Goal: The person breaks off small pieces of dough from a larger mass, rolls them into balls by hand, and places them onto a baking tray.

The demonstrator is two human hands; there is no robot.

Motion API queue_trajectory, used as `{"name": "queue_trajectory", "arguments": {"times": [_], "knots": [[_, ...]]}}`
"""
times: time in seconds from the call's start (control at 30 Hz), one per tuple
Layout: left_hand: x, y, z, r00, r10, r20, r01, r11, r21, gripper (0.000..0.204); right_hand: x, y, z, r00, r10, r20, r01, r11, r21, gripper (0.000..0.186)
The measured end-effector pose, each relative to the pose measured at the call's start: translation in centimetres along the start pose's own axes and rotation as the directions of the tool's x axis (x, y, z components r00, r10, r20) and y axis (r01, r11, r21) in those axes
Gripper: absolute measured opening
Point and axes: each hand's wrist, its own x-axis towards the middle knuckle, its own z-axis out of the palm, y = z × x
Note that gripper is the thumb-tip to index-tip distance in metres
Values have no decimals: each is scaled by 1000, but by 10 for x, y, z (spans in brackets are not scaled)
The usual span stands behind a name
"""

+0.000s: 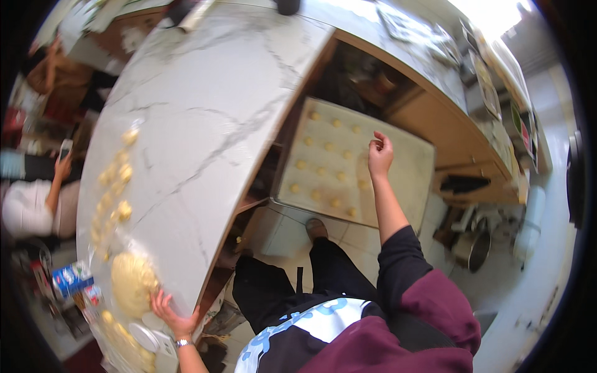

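Two bare hands stand well apart in the head view. The right hand (380,155) hangs over the pale-lined tray (407,163), its fingers loosely curled inward; whether a piece sits inside them I cannot tell. Left of and below that hand, small dough balls (328,147) lie in spaced rows, while the tray to its right is bare. The left hand (176,318) is half open, fingers spread and slightly bent, with the tips at the edge of the big dough lump (132,286); it seems to have no closed hold on it. Forward of the left hand, loose dough pieces (125,211) are strewn along the marble counter (205,81), and just to its left is a round white dish (144,337). The step in hand looks like laying out portions of dough on the tray, with the rows part filled. Judging by that spacing, the next move calls for a light, exact placing near the right hand, clear of the neighbouring balls.
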Motion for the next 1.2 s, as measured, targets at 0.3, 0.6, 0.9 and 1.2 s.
{"name": "queue_trajectory", "arguments": {"times": [0.3,0.6,0.9,1.2], "knots": [[13,7,-4,994,-83,-71,73,989,-127,72,-169,-275,145,48,-706,706,548,610,573,28],[16,12,-11,990,-102,-101,78,972,-220,68,-233,-377,301,330,-717,614,505,684,527,36],[11,8,-12,987,-131,-96,101,958,-267,68,-234,-282,130,-6,-786,618,519,526,674,26],[12,9,-3,988,-114,-106,83,962,-260,72,-257,-327,193,69,-734,676,547,594,590,16]]}}
